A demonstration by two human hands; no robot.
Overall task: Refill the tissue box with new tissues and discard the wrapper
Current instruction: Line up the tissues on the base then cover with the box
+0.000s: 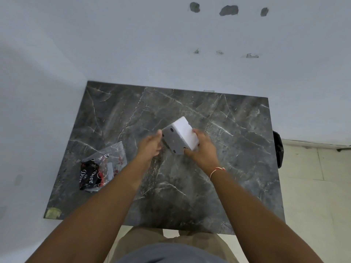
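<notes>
While we hold the grey rectangular tissue box [173, 142] tilted above the middle of the dark grey marble-patterned worktop [237, 149], its flat underside with small dark round feet faces us. A white block of tissues [185, 130] shows on the side turned away from us. Our right hand [203, 149] grips the box, thumb along its near corner and fingers wrapped over the white block. Our left hand [152, 144] is loosely curled with its fingertips at the box's left edge (whether they press on it we cannot tell). Well apart to the left, the clear plastic wrapper with black and red print [101, 167] lies crumpled and flat on the worktop. A red-and-white thread band [216, 170] circles our right wrist.
</notes>
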